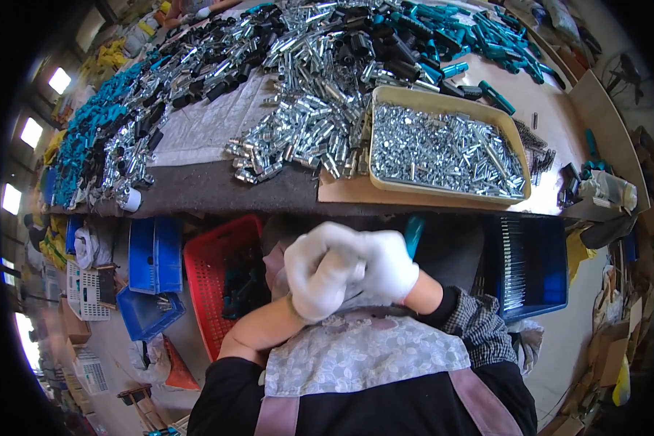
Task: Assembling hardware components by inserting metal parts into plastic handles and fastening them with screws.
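Observation:
Both my hands wear white gloves and meet in front of my apron, below the table edge. My left hand [318,276] is closed, its curled fingers pressed up to the right hand; whatever they grip is hidden. My right hand [391,267] is closed around a teal tool handle [414,234], whose end sticks out on the far side of the glove. The rest of the tool is hidden between the gloves. Beyond them on the table stands a cream tray [449,195] of small silver metal parts. Left of the tray lies a heap of shiny metal sleeves [298,134].
Teal handles [501,43] and black sleeves [400,54] are piled at the back. More teal parts [87,145] lie far left. Springs [541,152] lie right of the tray. Below the table are a red basket [203,291], blue bins [156,254] and a blue crate of metal rods [541,280].

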`<state>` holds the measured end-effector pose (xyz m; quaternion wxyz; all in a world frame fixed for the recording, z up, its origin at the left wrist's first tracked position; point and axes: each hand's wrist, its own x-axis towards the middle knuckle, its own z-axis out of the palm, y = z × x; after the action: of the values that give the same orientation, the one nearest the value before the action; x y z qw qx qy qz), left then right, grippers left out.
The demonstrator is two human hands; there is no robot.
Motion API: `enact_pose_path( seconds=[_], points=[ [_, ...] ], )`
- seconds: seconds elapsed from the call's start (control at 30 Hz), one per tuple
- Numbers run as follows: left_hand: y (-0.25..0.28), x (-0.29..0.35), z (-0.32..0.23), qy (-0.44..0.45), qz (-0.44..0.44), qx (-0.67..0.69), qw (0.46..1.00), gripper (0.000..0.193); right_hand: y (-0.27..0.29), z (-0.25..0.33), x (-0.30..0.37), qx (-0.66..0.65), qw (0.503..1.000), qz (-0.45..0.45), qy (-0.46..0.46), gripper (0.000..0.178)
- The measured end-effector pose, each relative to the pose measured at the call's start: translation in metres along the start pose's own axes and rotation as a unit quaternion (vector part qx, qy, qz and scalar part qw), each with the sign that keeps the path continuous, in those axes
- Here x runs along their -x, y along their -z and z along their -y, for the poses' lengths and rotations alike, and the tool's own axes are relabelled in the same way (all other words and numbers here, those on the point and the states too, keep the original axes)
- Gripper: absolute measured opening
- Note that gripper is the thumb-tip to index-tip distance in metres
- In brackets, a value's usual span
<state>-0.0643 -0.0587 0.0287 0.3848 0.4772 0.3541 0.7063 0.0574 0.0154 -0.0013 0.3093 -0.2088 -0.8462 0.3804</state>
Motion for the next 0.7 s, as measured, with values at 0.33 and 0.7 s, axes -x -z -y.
enact_pose_path(
  seconds=[0.33, 0.7],
  points=[
    [0.007, -0.048, -0.019, 0.128, 0.252, 0.063, 0.957, 0.073, 0.031, 0.008, 0.000, -0.321, 0.923, 0.176, -0.115, 0.029],
    [0.073, 0.030, 0.024, 0.002, 0.261, -0.467, 0.845, 0.048, -0.031, -0.122, 0.050, -0.698, 0.397, -0.407, -0.436, 0.038]
  ],
)
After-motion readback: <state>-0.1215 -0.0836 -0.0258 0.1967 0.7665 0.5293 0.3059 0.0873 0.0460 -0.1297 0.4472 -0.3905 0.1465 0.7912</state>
